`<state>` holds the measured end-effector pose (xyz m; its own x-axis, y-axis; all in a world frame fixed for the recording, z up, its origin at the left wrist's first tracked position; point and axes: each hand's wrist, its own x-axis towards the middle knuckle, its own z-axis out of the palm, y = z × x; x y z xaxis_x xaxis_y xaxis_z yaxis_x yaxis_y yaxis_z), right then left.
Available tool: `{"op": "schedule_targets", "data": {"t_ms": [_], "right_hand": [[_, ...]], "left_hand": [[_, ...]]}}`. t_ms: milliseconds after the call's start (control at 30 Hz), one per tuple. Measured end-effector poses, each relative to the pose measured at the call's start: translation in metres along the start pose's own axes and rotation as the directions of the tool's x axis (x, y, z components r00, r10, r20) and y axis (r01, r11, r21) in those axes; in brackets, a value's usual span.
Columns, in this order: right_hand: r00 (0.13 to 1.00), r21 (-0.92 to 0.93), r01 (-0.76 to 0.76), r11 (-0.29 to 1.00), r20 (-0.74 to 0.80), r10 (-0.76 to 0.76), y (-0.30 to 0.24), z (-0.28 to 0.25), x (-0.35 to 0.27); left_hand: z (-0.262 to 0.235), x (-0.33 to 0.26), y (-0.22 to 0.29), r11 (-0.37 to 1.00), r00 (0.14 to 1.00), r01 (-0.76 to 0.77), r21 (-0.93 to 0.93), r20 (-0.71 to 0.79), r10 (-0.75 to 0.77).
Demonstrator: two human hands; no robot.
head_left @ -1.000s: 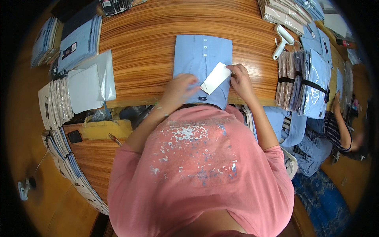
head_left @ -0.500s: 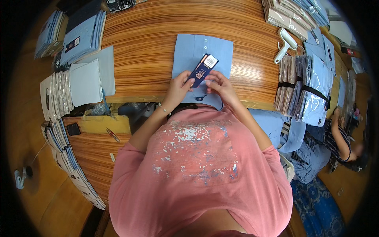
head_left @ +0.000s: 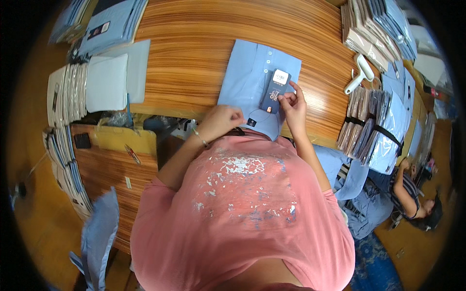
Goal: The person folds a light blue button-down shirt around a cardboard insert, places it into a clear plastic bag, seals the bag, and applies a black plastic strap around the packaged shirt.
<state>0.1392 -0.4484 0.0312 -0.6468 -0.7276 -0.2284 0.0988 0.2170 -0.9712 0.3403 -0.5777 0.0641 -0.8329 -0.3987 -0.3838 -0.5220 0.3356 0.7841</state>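
Note:
A folded light-blue shirt [head_left: 245, 72] lies on the wooden table in front of me, its buttoned placket upward and its collar toward my body. Over the placket is a dark navy hang tag [head_left: 274, 93] with a white barcode label at its top end. My right hand [head_left: 294, 104] grips the tag's right edge between thumb and fingers. Beside the collar's left side, my left hand [head_left: 223, 122] is closed, fingertips pressed together; whatever they pinch is too small to make out. A small dark neck label [head_left: 252, 122] shows inside the collar.
A white lint roller [head_left: 360, 73] lies at the right, by banded stacks of packed shirts [head_left: 371, 128]. More shirts [head_left: 109, 26] and pale sheets [head_left: 108, 82] are at the left. Blue cloth [head_left: 99, 233] hangs at lower left. Another person [head_left: 407, 194] is at far right.
My left hand has let go of the tag and moved down-left to the collar. My right hand now holds the tag, turned more upright. Blue cloth has appeared at lower left.

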Motion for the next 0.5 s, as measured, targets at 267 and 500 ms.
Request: {"op": "schedule_targets", "data": {"t_ms": [267, 500], "right_hand": [[0.953, -0.539, 0.25, 0.804, -0.01, -0.303, -0.008, -0.002, 0.018], [0.979, -0.386, 0.197, 0.901, 0.121, -0.162, -0.037, 0.013, 0.029]], "left_hand": [[-0.118, -0.016, -0.081, 0.988, 0.773, 0.152, -0.005, -0.622, -0.122], [-0.189, -0.064, -0.203, 0.88, 0.573, 0.475, -0.034, -0.746, -0.338]]}}
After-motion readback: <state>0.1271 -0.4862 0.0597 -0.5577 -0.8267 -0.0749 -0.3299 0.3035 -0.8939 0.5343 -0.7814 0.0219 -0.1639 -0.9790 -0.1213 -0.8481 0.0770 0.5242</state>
